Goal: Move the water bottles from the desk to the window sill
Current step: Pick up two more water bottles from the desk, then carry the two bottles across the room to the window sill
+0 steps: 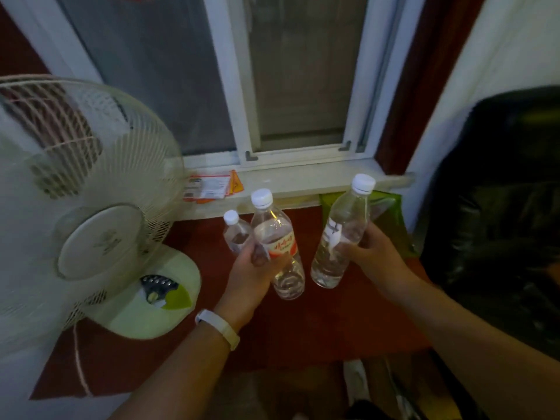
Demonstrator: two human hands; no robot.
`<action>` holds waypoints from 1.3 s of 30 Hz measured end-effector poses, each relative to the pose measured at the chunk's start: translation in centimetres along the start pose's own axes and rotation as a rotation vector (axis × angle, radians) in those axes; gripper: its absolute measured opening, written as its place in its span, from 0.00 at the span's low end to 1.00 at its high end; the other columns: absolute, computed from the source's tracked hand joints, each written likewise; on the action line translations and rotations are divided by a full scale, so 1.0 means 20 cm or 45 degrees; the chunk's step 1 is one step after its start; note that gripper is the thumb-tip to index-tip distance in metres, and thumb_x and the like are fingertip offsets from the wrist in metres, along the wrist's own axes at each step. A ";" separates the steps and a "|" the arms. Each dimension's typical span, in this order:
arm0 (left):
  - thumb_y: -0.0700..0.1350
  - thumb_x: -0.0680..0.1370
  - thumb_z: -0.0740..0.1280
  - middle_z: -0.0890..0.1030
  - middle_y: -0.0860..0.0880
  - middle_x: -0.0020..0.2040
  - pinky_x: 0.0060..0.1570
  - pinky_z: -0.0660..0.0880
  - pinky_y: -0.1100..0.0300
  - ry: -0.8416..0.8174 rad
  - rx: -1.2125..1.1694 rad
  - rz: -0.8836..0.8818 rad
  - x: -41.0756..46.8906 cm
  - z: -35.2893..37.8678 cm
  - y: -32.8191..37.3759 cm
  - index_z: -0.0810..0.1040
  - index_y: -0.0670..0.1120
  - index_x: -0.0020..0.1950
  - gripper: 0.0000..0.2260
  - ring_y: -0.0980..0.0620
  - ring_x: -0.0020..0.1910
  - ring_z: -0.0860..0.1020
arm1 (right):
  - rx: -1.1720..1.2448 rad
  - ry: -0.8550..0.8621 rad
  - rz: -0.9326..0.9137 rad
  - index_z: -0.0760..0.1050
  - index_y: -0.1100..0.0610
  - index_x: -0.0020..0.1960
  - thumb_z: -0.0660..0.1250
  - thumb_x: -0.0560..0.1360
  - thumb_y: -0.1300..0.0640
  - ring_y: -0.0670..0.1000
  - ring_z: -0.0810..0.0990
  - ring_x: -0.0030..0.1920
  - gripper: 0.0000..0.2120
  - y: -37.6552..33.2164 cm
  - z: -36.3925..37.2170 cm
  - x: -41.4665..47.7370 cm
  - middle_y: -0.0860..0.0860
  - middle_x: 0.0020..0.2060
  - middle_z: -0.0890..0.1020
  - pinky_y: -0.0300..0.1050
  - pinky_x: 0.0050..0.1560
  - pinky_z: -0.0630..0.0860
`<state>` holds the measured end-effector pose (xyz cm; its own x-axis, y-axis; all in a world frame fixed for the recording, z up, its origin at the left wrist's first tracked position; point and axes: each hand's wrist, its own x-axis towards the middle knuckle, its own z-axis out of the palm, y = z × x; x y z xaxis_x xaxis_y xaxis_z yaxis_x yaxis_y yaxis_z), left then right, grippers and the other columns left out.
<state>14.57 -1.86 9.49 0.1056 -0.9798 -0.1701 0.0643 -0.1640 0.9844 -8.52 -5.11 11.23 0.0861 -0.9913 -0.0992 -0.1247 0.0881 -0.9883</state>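
My left hand (251,271) grips two clear water bottles at once: a large one with a red label (277,241) and a small one (235,234) to its left, both with white caps. My right hand (371,253) holds a third clear bottle (341,234) with a white label and white cap, tilted slightly. All three bottles are in the air just below and in front of the white window sill (303,180), which runs under the closed window.
A white desk fan (88,177) with a pale green base stands at the left. Orange and white leaflets (209,186) lie on the sill's left part. A green bag (391,213) hangs under the sill at right, beside a black bag (509,207).
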 end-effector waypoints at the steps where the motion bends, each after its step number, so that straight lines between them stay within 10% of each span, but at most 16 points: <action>1: 0.37 0.72 0.75 0.86 0.50 0.52 0.37 0.79 0.64 -0.038 0.006 -0.002 0.01 0.02 0.01 0.77 0.49 0.60 0.19 0.52 0.51 0.84 | 0.017 0.031 0.001 0.76 0.57 0.59 0.75 0.69 0.66 0.51 0.84 0.50 0.20 -0.01 -0.03 -0.05 0.53 0.49 0.85 0.46 0.50 0.80; 10: 0.35 0.71 0.75 0.86 0.49 0.54 0.49 0.79 0.60 -0.456 0.058 0.029 0.01 0.43 0.04 0.78 0.50 0.60 0.21 0.53 0.53 0.84 | 0.008 0.355 0.115 0.75 0.52 0.60 0.73 0.71 0.63 0.42 0.84 0.46 0.19 -0.03 -0.35 -0.46 0.48 0.48 0.84 0.33 0.39 0.78; 24: 0.35 0.72 0.75 0.86 0.57 0.47 0.38 0.76 0.72 -0.921 0.253 0.106 -0.42 1.29 0.09 0.78 0.53 0.58 0.20 0.63 0.46 0.83 | 0.084 0.805 0.179 0.74 0.46 0.60 0.75 0.70 0.58 0.43 0.83 0.50 0.21 0.08 -0.95 -1.22 0.45 0.51 0.84 0.37 0.45 0.76; 32: 0.42 0.71 0.76 0.85 0.54 0.55 0.57 0.78 0.49 -1.127 0.323 0.094 -0.95 1.86 0.03 0.80 0.60 0.56 0.18 0.53 0.56 0.83 | 0.103 0.966 0.191 0.75 0.47 0.59 0.77 0.68 0.56 0.47 0.84 0.52 0.21 0.17 -1.41 -1.86 0.46 0.51 0.85 0.50 0.54 0.80; 39: 0.42 0.73 0.75 0.85 0.57 0.51 0.46 0.75 0.64 -1.290 0.350 0.151 -1.47 2.34 -0.03 0.79 0.58 0.57 0.17 0.62 0.49 0.83 | 0.092 1.164 0.185 0.76 0.47 0.57 0.78 0.68 0.56 0.44 0.83 0.51 0.20 0.25 -1.77 -2.44 0.44 0.51 0.84 0.42 0.48 0.78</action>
<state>-35.04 21.67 16.00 -0.7897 -0.6084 -0.0791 -0.1326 0.0434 0.9902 -48.23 40.25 15.30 -0.7423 -0.6587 -0.1229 -0.0089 0.1930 -0.9812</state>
